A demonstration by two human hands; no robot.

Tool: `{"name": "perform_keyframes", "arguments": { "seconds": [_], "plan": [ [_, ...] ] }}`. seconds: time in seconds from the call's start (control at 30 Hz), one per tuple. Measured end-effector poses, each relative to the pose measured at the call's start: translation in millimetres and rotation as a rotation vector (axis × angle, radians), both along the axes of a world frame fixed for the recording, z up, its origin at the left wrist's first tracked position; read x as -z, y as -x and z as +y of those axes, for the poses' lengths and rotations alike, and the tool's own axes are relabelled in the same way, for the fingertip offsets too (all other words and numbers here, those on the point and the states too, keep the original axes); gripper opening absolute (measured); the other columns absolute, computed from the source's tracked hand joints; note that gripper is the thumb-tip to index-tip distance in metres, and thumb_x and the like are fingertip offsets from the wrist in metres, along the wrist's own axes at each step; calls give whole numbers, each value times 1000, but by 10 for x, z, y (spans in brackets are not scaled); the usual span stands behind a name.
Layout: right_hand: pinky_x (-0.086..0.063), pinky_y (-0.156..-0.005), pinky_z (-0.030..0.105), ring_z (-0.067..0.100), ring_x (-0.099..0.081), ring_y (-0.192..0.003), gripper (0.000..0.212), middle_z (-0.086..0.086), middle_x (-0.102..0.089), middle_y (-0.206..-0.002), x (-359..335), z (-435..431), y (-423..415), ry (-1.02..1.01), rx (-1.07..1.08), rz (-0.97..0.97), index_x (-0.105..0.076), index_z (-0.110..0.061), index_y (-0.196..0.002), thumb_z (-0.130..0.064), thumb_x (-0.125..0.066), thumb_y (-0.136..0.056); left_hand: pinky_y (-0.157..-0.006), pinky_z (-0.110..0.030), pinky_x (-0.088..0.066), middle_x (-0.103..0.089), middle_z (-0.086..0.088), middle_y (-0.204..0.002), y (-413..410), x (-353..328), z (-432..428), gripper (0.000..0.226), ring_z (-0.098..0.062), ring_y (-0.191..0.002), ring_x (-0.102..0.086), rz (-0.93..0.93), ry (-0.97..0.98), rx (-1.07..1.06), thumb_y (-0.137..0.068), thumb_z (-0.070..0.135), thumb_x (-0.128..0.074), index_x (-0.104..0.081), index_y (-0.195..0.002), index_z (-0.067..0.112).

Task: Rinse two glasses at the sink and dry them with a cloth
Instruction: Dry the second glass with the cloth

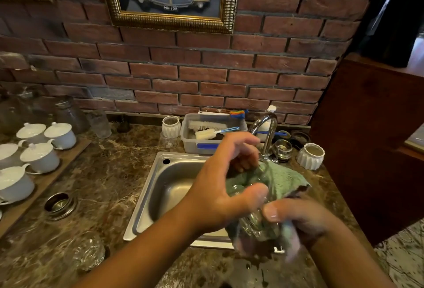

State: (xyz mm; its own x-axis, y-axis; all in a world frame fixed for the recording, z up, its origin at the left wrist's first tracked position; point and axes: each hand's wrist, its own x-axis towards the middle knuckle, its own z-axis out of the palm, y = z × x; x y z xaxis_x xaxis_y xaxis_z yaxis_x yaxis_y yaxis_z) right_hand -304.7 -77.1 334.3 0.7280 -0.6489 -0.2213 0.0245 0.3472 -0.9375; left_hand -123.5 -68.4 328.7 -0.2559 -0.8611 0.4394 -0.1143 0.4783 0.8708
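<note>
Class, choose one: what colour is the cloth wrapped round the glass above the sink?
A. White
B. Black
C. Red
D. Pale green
D: the cloth bunched round the glass, which the left hand and right hand hold over the sink, is pale green.

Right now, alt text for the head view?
Over a steel sink, the left hand grips a clear glass and the right hand grips the green cloth wrapped round it. A second glass sits on the marble counter at left, near white cups on a tray.
</note>
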Motion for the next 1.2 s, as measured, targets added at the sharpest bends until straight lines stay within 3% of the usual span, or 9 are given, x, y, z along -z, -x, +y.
{"name": "perform_keyframes", "arguments": {
  "seconds": [0.17, 0.3, 0.43, 0.53, 0.67, 0.83, 0.93, 1.0, 1.2],
  "plan": [
    [-58, -70, 32, 27, -74, -78, 70, 21, -75, -88, 133, 25, -33, -65, -5, 56, -75, 4, -91, -41, -97, -42, -95, -48, -50, -54, 2, -112, -75, 48, -120, 59, -21, -108, -56, -146, -40, 52, -78, 44, -58, -47, -133, 27],
    [-58, -62, 22, 10, -74, -72, 25, 2, -77, -80, 92, 24, -146, 423, 274, 243, -68, -7, -97, -14, -80, -76, -96, -34, -52, -52, 14, -114, -41, 138, -187, 61, -8, -111, -55, -152, -117, -51, -76, 53, -55, -46, -135, 39],
    [-49, -66, 6, -7, -61, -79, 42, -22, -58, -91, 166, -61, -237, 1074, 377, 774, -60, -30, -110, -43, -72, -72, -86, -20, -47, -51, 14, -112, 78, 196, -239, 62, -4, -108, -54, -116, -210, -164, -82, 48, -60, -41, -140, 38],
    [-40, -67, -4, -24, -49, -86, 64, -35, -46, -97, 234, -62, -291, 1116, 436, 780, -49, -42, -129, -47, -75, -71, -79, -14, -45, -53, 10, -107, 138, 197, -230, 52, -5, -101, -56, -51, -250, -227, -91, 43, -64, -43, -138, 35],
    [-46, -66, 3, -14, -56, -81, 42, -31, -48, -86, 164, -34, -280, 1193, 349, 739, -62, -36, -104, -57, -54, -69, -74, -8, -48, -55, 17, -102, 114, 152, -146, 57, 7, -97, -57, 7, -192, -263, -79, 43, -65, -46, -132, 38],
    [-54, -69, 11, -1, -71, -82, 38, -11, -75, -86, -44, 41, -145, 653, 215, 148, -66, -21, -99, -1, -84, -71, -87, -25, -52, -57, 7, -105, -2, 46, -38, 58, -14, -102, -59, 17, -49, -153, -73, 43, -62, -46, -129, 40],
    [-58, -69, 20, 25, -75, -81, 50, 12, -78, -80, -10, 1, -58, 167, 46, 85, -81, -12, -85, -42, -94, -48, -89, -47, -51, -57, -4, -106, -24, -30, 9, 61, -25, -100, -58, -5, 25, -17, -74, 36, -63, -45, -131, 28],
    [-59, -73, 25, 17, -76, -80, 49, 8, -79, -84, 39, 1, 11, -70, -143, -37, -82, -10, -85, -48, -90, -56, -87, -53, -49, -55, -4, -106, -4, -69, 29, 62, -29, -99, -57, -59, 66, 54, -74, 35, -63, -44, -132, 25],
    [-57, -69, 24, 14, -73, -75, 49, 4, -77, -83, 199, -34, -42, 46, 0, 86, -74, -5, -94, -44, -82, -65, -97, -40, -50, -55, -1, -114, -21, 37, -170, 67, -19, -108, -56, -57, -58, 8, -74, 46, -60, -45, -138, 33]
  ]
}}
